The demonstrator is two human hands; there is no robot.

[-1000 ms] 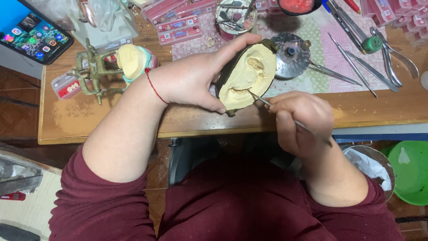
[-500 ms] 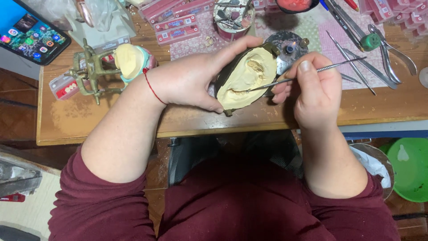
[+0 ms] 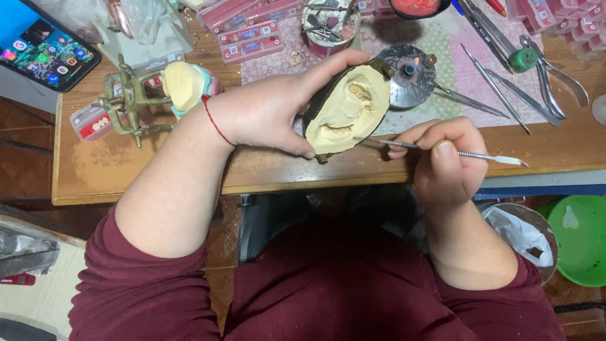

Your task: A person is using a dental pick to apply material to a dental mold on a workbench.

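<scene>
My left hand [image 3: 265, 110] grips a dark oval flask half filled with cream plaster [image 3: 347, 113], tilted up so its moulded cavity faces me, just above the front edge of the wooden table [image 3: 158, 170]. My right hand [image 3: 445, 158] holds a thin metal carving tool [image 3: 486, 155] level, with one tip close to the flask's right rim and the flat end pointing right. Whether the tip touches the plaster I cannot tell.
A brass articulator with a plaster cast [image 3: 151, 95] stands at the left, a phone [image 3: 47, 47] beyond it. A round metal lid [image 3: 407, 76], pliers [image 3: 555, 76], slim tools [image 3: 499, 88] and pink tooth-card strips [image 3: 252, 31] lie at the back. A green bowl [image 3: 577, 240] sits below right.
My right hand has drawn the tool out of the plaster cavity, swung it round and lowered it beside the flask's right rim. The left hand has kept the flask nearly still.
</scene>
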